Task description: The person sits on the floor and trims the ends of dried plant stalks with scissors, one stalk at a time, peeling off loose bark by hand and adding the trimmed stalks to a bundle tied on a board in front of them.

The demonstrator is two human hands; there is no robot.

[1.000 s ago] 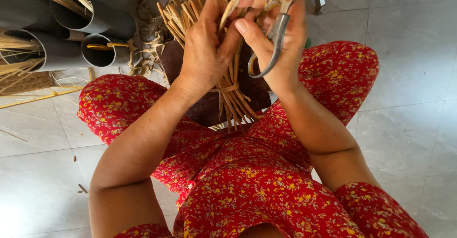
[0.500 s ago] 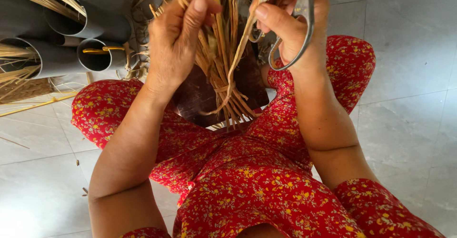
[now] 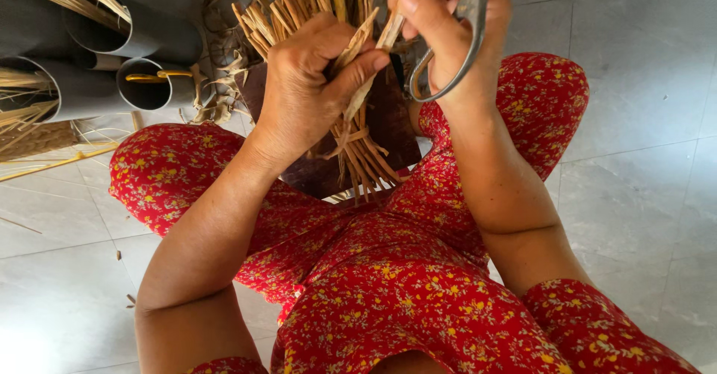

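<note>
Two hands work over a lap in red flowered cloth. The left hand (image 3: 306, 94) wraps tight around a tied bundle of tan dry straw strips (image 3: 351, 138), above a dark brown wooden board (image 3: 388, 131). The right hand (image 3: 455, 34) pinches one strip tip and hooks grey metal scissors (image 3: 467, 23) — blades out of sight. Grey plastic pipes (image 3: 142, 41) lie beside. It looks like the sorting-and-trimming step; a cut would need a steady bundle.

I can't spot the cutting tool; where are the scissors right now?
In the head view, the scissors hang from the right hand at top centre-right, just right of the bundle of straw strips gripped by the left hand.
</note>
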